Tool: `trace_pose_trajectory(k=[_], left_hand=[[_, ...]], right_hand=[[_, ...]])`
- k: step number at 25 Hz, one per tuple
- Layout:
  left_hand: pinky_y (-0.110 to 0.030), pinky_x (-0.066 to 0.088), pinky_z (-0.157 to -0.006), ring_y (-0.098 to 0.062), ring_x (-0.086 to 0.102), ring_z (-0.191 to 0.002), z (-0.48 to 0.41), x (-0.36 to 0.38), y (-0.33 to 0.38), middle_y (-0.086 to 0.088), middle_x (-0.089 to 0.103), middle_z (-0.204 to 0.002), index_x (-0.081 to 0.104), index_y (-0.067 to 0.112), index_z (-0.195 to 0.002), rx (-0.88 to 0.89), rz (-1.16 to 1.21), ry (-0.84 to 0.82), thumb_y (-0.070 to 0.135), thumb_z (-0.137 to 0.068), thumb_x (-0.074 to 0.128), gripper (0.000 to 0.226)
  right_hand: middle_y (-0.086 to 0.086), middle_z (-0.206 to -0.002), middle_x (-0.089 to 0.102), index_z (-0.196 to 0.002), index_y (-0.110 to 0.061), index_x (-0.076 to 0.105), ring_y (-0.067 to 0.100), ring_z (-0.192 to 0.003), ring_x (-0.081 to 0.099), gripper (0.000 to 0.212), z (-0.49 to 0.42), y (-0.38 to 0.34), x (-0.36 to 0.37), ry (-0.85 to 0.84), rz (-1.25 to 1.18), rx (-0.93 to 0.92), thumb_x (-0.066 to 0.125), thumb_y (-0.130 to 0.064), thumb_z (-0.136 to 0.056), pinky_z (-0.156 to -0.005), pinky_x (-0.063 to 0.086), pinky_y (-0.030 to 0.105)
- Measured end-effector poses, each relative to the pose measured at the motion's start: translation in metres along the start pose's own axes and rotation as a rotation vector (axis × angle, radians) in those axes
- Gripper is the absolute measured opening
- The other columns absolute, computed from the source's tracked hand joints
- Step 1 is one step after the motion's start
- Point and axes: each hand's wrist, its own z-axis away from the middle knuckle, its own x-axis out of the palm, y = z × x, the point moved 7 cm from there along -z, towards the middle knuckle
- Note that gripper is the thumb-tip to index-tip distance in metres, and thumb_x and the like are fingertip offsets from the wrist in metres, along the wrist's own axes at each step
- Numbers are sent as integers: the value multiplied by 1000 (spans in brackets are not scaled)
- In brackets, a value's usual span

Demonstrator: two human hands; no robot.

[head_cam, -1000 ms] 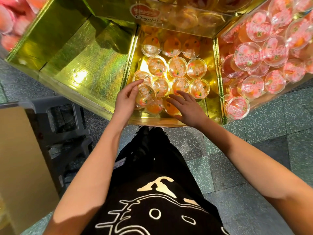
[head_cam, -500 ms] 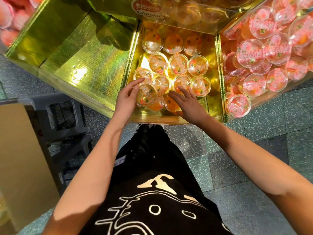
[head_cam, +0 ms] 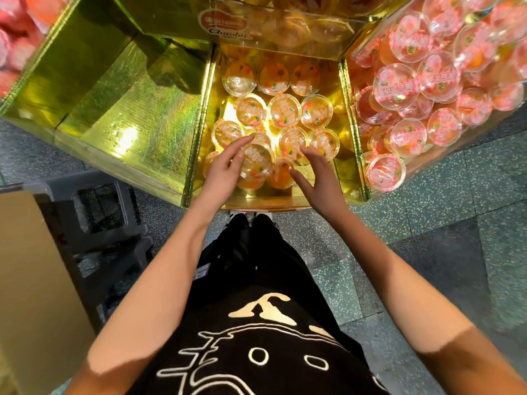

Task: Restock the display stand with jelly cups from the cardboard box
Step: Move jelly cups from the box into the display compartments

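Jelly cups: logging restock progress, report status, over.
Left hand on front orange jelly cup in middle bin, grip unclear. Right hand open beside it, fingers spread. Nothing blocking the bin.

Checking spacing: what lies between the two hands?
Head view: a tilted jelly cup gripped by the left hand, and a lower cup near the right hand, inside the gold bin.

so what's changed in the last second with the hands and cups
The right hand drew back to the right, its fingers spread, uncovering the front orange cup. The left hand keeps holding the tilted jelly cup. The other cups in the gold display stand have not shifted.
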Motion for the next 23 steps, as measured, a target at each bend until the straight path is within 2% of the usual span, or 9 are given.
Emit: trace_pose_trajectory(k=[2, 4, 7, 11, 15, 17, 19, 21, 23], left_hand=[[-45, 34, -115, -3, 40, -134, -2, 18, 6, 20, 48, -137, 52, 31, -135, 13, 3, -63, 20, -106, 41, 33], [-38, 37, -113, 4, 40, -130, -3, 37, 7, 23, 47, -136, 52, 33, -135, -7, -3, -155, 25, -103, 49, 33], [-16, 37, -99, -7, 42, -130, -5, 64, 11, 10, 47, -142, 46, 29, -140, -38, -95, -300, 25, -85, 76, 63], [-12, 26, -99, -10, 36, -129, -16, 96, 24, -4, 36, -148, 36, 16, -146, 103, -407, -438, 25, -74, 85, 87], [-19, 35, -88, -10, 43, -117, -23, 123, 27, -1, 34, -144, 33, 20, -146, 256, -610, -462, 32, -75, 84, 88], [-28, 39, -94, -19, 42, -125, -26, 130, 25, -5, 40, -142, 36, 17, -146, 360, -729, -406, 32, -75, 81, 86], [-38, 33, -108, -26, 34, -133, -31, 138, 17, -9, 42, -142, 36, 13, -147, 424, -848, -430, 30, -74, 79, 86], [-43, 28, -112, -27, 31, -134, -37, 145, 11, -11, 41, -142, 35, 12, -147, 453, -907, -466, 30, -73, 77, 87], [-44, 22, -116, -28, 27, -136, -44, 151, 5, -13, 38, -142, 37, 10, -146, 513, -960, -461, 23, -71, 76, 86]], right_hand=[[-1, -144, 50, -145, -23, 42, 8, -131, 46, 64, 14, -5, 4, -104, -287, 136, 71, -28, -89, -108, 38, 26], [-6, -135, 56, -146, -21, 41, 7, -125, 54, 66, 26, -6, 7, -171, -543, 237, 70, -10, -88, -103, 44, 25], [-10, -121, 64, -136, -21, 50, 1, -111, 62, 54, 35, 6, -4, -139, -561, 295, 55, 7, -91, -97, 46, 25], [-9, -113, 67, -123, -26, 58, 6, -107, 64, 47, 45, 22, -29, -16, -525, 342, 47, 6, -89, -100, 49, 33], [5, -121, 64, -128, -13, 59, 14, -111, 62, 39, 50, 29, -45, 88, -378, 321, 52, -6, -90, -101, 48, 41], [10, -127, 58, -127, -8, 59, 24, -117, 57, 38, 44, 26, -53, 179, -222, 238, 53, -10, -90, -103, 45, 46], [13, -133, 52, -127, -5, 58, 27, -122, 51, 37, 37, 25, -59, 251, -136, 238, 54, -11, -91, -108, 38, 37], [14, -137, 48, -128, -3, 57, 24, -126, 46, 35, 33, 27, -65, 297, -98, 289, 54, -8, -94, -101, 31, 20], [15, -135, 50, -125, 1, 58, 24, -123, 47, 33, 33, 31, -67, 374, -134, 327, 54, -5, -93, -99, 33, 21]])
